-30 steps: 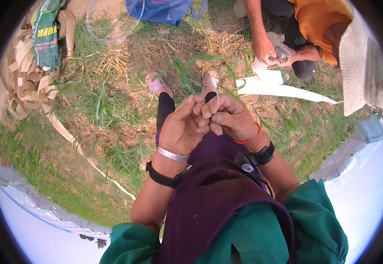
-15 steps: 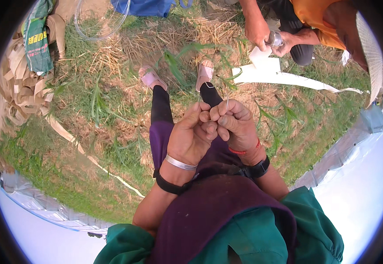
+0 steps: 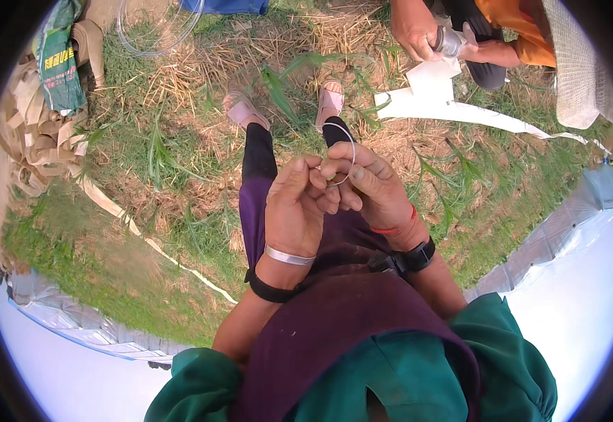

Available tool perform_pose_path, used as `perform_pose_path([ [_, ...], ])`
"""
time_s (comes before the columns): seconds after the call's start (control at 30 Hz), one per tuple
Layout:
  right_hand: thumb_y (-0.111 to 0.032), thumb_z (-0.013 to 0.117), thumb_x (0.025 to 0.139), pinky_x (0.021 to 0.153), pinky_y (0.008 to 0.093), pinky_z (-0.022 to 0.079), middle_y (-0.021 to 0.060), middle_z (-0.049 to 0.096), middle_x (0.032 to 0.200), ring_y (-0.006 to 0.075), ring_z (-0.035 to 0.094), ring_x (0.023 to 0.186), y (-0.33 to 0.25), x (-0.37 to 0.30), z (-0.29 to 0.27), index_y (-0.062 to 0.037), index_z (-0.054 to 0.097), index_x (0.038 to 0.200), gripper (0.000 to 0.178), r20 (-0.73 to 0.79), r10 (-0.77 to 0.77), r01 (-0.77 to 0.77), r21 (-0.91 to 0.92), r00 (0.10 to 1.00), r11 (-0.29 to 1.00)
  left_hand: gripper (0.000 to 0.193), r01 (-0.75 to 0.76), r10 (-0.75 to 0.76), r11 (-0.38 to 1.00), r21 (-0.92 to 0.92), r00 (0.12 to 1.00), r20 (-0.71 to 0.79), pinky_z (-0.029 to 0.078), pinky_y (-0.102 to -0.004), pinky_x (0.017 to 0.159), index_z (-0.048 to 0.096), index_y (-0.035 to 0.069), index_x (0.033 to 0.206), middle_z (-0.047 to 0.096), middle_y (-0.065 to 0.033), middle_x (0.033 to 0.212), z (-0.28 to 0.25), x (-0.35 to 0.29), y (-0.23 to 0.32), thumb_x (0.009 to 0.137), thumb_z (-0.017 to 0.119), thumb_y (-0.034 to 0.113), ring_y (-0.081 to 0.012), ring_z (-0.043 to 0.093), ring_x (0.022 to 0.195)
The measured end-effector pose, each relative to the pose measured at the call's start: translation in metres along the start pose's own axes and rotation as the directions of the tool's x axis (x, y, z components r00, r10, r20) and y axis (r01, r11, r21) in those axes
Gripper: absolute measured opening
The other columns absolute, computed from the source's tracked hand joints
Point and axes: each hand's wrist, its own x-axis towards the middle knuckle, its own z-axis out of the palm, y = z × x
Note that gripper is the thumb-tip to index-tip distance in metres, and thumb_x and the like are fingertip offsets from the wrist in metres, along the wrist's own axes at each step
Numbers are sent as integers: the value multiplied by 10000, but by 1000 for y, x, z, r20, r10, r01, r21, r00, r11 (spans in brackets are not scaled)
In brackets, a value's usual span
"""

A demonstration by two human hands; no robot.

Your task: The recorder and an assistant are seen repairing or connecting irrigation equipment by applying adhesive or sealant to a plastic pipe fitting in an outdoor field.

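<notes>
A short piece of thin, pale wire (image 3: 354, 145) curves in a loop between my two hands, above my lap. My left hand (image 3: 298, 211) pinches at one end of it with bent fingers. My right hand (image 3: 373, 186) closes on the wire from the other side, and the loop arches up past its fingers. The fingertips of both hands almost meet, so the wire's ends are partly hidden.
Across from me at the right, another person's hands (image 3: 413, 32) hold a clear roll of tape (image 3: 449, 42) over a white strip (image 3: 419, 105). Tan webbing (image 3: 32, 141) and a green bag (image 3: 60, 63) lie left. Coiled wire (image 3: 125, 39) rests on grass.
The wire now shows as a wider loop beside my right fingers. My fingers have shifted slightly. The other person's hands and hat have moved a little.
</notes>
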Motion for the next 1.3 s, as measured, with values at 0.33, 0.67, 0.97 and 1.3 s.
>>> perform_pose_path([
  [0.33, -330, 452, 1035, 562, 241, 375, -11, 539, 790, 95, 442, 607, -32, -28, 0, -80, 560, 1103, 280, 24, -35, 31, 150, 999, 988, 265, -119, 89, 934, 338, 991, 102, 512, -337, 677, 608, 34, 1020, 525, -3, 686, 44, -13, 1, 1020, 482, 267, -206, 642, 766],
  [0.67, -287, 400, 1055, 636, 235, 464, 14, 547, 761, 106, 531, 671, -49, -65, -28, -51, 549, 1127, 288, -48, -167, 154, -207, 985, 966, 245, -47, -12, 908, 416, 990, 140, 497, -300, 618, 634, 31, 977, 510, 1, 630, 56, 5, -38, 1007, 517, 244, -175, 625, 681],
  [0.97, -256, 452, 1039, 631, 247, 500, 18, 576, 783, 113, 567, 668, -40, -49, -35, -40, 564, 1168, 275, -156, -110, 90, -126, 982, 988, 227, -18, -115, 793, 609, 977, 178, 464, -285, 600, 608, 45, 971, 505, 9, 630, 35, 39, -17, 1008, 516, 249, -161, 616, 666],
  [1.3, -243, 470, 1031, 598, 237, 511, 21, 622, 813, 84, 579, 644, -3, -69, -35, -51, 583, 1170, 262, -333, 1, -127, -356, 943, 926, 205, 31, -260, 632, 775, 950, 174, 501, -251, 640, 639, 27, 997, 599, -4, 730, -19, 29, 0, 996, 531, 201, -129, 618, 677],
])
